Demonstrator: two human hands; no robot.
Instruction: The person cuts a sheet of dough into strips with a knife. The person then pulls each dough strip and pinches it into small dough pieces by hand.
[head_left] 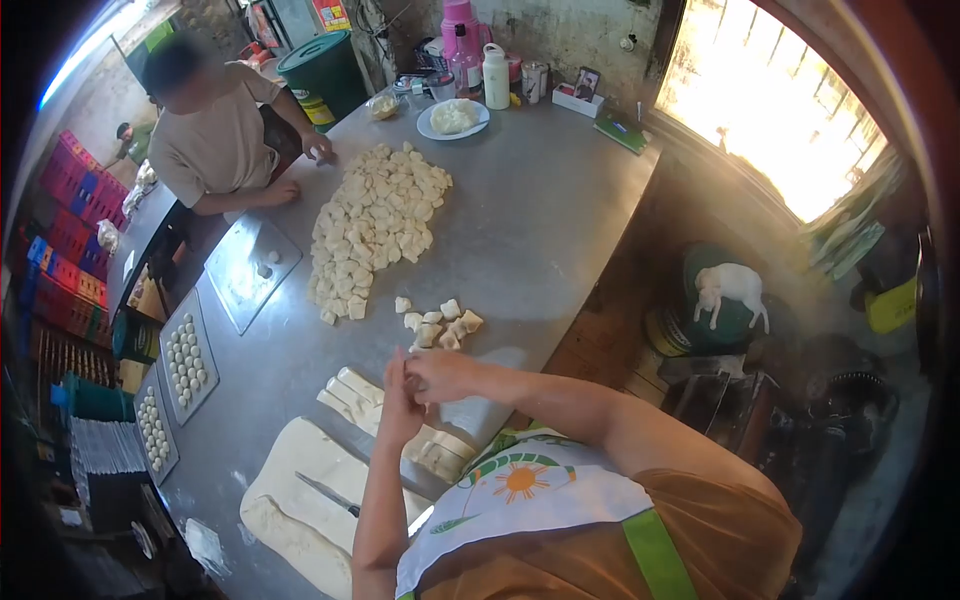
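My left hand (401, 397) and my right hand (443, 376) meet over the metal table, fingers closed against each other. Whatever lies between them is hidden. Just beyond them sits a small cluster of cut dough pieces (428, 329). Thick dough strips (350, 392) lie beneath and beside my left hand, with more dough rolls (440, 453) partly behind my left forearm. Nearer my body, a large slab of dough (305, 455) is spread flat, one edge folded into a thick roll. A knife (326, 492) rests on the slab, its handle toward my left forearm.
A big heap of dough pieces (375, 225) covers the table's far middle. Across the table a co-worker (225, 135) stands by a metal tray (255, 265) with a few dough balls. Fuller trays (188, 362) line the left edge. A plate (435, 131) and bottles (496, 78) stand at the back.
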